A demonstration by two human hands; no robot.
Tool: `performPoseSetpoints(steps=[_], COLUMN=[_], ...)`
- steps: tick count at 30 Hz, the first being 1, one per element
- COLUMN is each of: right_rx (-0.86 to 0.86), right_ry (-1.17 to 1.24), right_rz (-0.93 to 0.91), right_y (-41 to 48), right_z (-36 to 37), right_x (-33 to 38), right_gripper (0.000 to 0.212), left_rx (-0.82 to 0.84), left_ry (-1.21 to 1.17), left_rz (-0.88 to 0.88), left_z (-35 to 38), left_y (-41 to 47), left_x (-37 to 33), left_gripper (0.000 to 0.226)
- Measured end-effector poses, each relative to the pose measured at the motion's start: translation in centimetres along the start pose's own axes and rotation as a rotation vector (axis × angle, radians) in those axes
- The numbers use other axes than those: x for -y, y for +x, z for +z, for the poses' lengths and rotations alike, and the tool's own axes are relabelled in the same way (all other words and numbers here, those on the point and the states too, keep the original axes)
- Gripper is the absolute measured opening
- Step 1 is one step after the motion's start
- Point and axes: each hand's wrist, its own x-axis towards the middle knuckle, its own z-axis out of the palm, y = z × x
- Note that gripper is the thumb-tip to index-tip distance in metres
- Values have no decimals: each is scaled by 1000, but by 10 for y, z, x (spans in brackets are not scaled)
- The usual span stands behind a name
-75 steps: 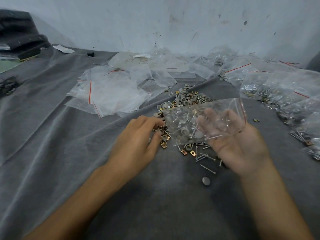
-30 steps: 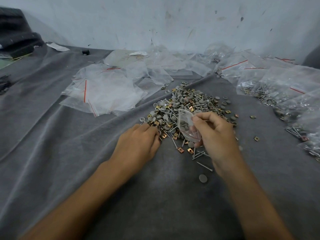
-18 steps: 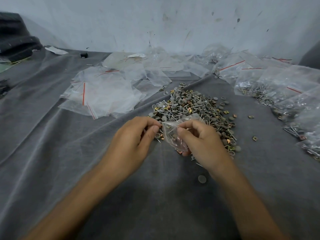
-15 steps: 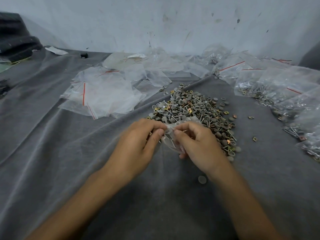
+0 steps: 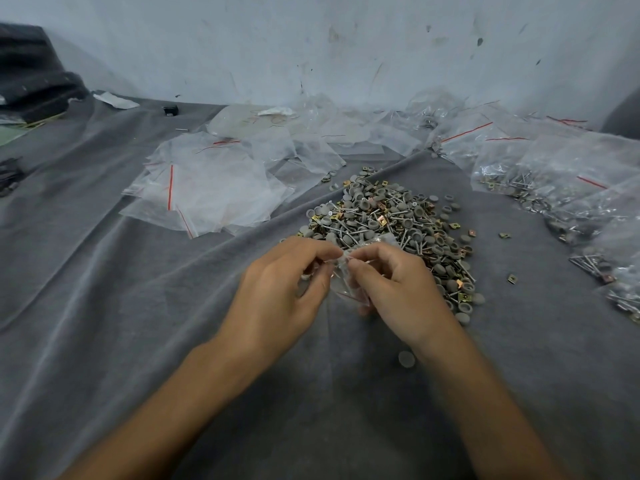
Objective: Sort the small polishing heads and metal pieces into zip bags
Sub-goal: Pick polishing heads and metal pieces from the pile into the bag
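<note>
A heap of small grey polishing heads, thin metal pins and brassy square pieces (image 5: 388, 220) lies on the grey cloth (image 5: 138, 323) in the middle. Just in front of it my left hand (image 5: 280, 299) and my right hand (image 5: 398, 289) both pinch the top edge of a small clear zip bag (image 5: 343, 275) with a red line, held between them. The bag's contents are mostly hidden by my fingers. One loose grey head (image 5: 406, 359) lies on the cloth near my right wrist.
A pile of empty clear zip bags (image 5: 207, 188) lies at the back left. Filled bags of pins and metal pieces (image 5: 571, 199) crowd the right side. More bags (image 5: 346, 129) lie along the wall. Dark objects (image 5: 31, 74) sit at the far left.
The bag was held up open in my right hand, then lowered to the heap. Both hands have since come together in front of the heap and now pinch its top edge.
</note>
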Motion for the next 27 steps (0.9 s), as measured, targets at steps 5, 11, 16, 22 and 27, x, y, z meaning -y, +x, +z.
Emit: performPoseSetpoints(steps=[5,11,16,22,27], right_rx=[-1,-76,-241,-273,-268], right_ry=[0,-4,174,266,273], right_rz=[-10,-9,18,68,83], right_y=[-1,3,5,5,6], right_z=[0,-7,-17,-21,-22], right_x=[-2,-4,1,4,3], right_gripper=[9,8,16,17,14], left_rx=[51,-11,70,355,348], left_ry=[8,22,105,302,440], left_rz=[52,44,-193,-218,-192], left_z=[0,-3,0,21,32], left_y=[-3,2,3,2,9], left_x=[-4,7,29,37,38], left_gripper=[33,25,17,31,41])
